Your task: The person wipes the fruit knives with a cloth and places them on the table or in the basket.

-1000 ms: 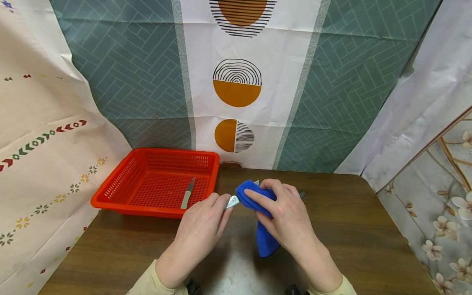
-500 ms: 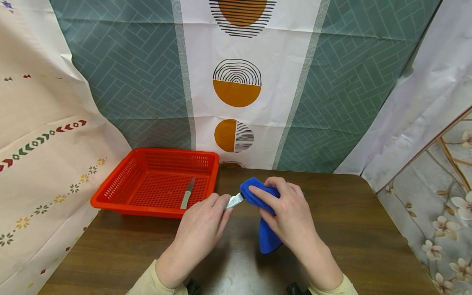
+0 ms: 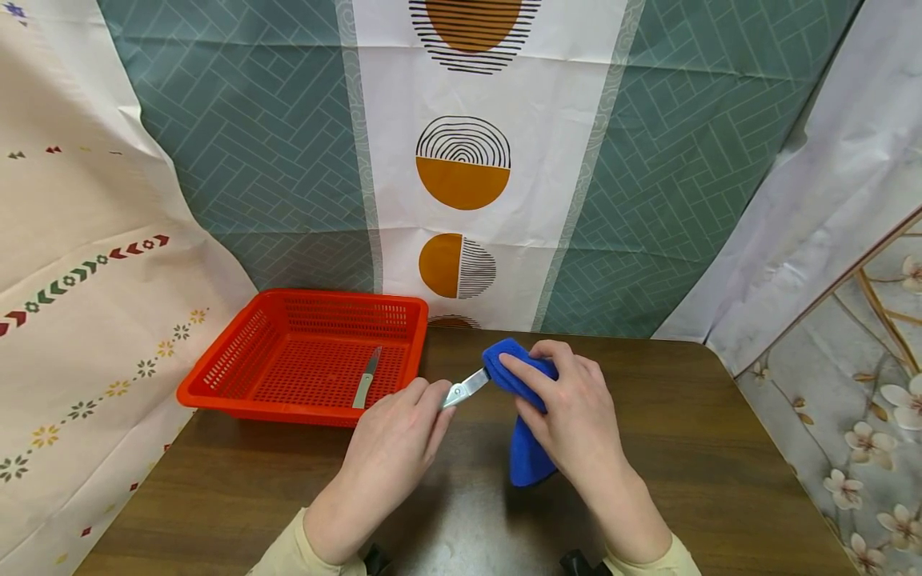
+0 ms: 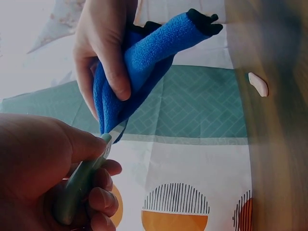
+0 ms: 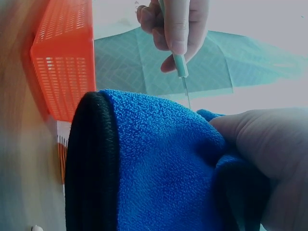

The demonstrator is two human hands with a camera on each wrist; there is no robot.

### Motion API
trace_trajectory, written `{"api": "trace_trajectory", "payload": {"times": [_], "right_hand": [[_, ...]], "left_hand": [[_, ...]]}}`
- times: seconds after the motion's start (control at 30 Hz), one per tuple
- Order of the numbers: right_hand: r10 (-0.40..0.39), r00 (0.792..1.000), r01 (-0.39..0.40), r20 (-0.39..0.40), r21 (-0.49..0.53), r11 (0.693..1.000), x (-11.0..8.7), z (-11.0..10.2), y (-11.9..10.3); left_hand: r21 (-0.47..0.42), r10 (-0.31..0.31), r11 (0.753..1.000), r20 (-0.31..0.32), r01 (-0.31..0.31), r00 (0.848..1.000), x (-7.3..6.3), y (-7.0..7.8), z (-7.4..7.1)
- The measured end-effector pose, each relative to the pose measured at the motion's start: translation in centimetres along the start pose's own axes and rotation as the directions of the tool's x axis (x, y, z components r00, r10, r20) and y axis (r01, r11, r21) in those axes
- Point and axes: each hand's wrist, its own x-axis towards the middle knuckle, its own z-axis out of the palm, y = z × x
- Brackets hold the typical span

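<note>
Right of the basket [image 3: 274, 411], a knife [image 3: 458, 392] is gripped by the left hand [image 3: 398, 430]; the cloth [image 3: 507, 381], pinched round its blade [image 3: 477, 381] by the right hand [image 3: 579, 412], has been drawn rightward, baring metal that seems wiped.

The left grip [image 4: 41, 161] holds a smooth, pale-green handle [image 4: 79, 187] pointing toward a folded, fuzzy blue cloth with black edging [image 4: 154, 55], held by the right grip [image 4: 103, 36]. A small, pale object [image 4: 259, 84] lies on the brown wooden tabletop [image 4: 284, 144].
</note>
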Motion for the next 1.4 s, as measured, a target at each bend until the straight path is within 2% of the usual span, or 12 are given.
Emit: {"api": "trace_trajectory", "payload": {"times": [0.27,0.53,0.63,0.73,0.87,1.03,1.2,1.4], "right_hand": [[0.052,0.999,-0.052,0.004,-0.017,0.998,0.0,-0.1,0.4],[0.201,0.979,-0.2,0.042,-0.036,0.979,0.0,-1.0,0.8],[0.217,0.976,-0.216,0.031,-0.027,0.976,0.0,-1.3,0.9],[0.173,0.985,-0.173,0.01,-0.016,0.985,0.0,-1.3,0.8],[0.065,0.998,-0.065,-0.013,-0.003,0.998,0.1,-1.1,0.3],[-0.047,0.999,0.047,-0.016,0.027,0.999,0.1,-0.8,-0.6],[-0.11,0.994,0.109,0.009,0.06,0.992,0.1,-0.5,-1.3],[-0.143,0.989,0.14,0.03,0.08,0.987,0.1,-0.3,-1.9]], "left_hand": [[-0.002,0.011,1.0,-0.019,-0.011,1.0,-0.1,0.1,-0.1],[-0.001,0.01,1.0,-0.025,-0.01,1.0,-0.1,0.1,-0.3],[-0.003,0.009,1.0,-0.025,-0.009,1.0,-0.1,0.1,-0.3],[-0.005,0.011,1.0,-0.029,-0.011,1.0,-0.1,0.0,-0.2],[-0.006,0.014,1.0,-0.033,-0.014,0.999,-0.1,0.0,-0.2],[-0.005,0.022,1.0,-0.038,-0.022,0.999,0.0,-0.1,-0.1],[-0.006,0.02,1.0,-0.034,-0.021,0.999,-0.1,0.0,-0.1],[-0.001,0.012,1.0,-0.028,-0.012,1.0,-0.1,0.0,-0.2]]}}
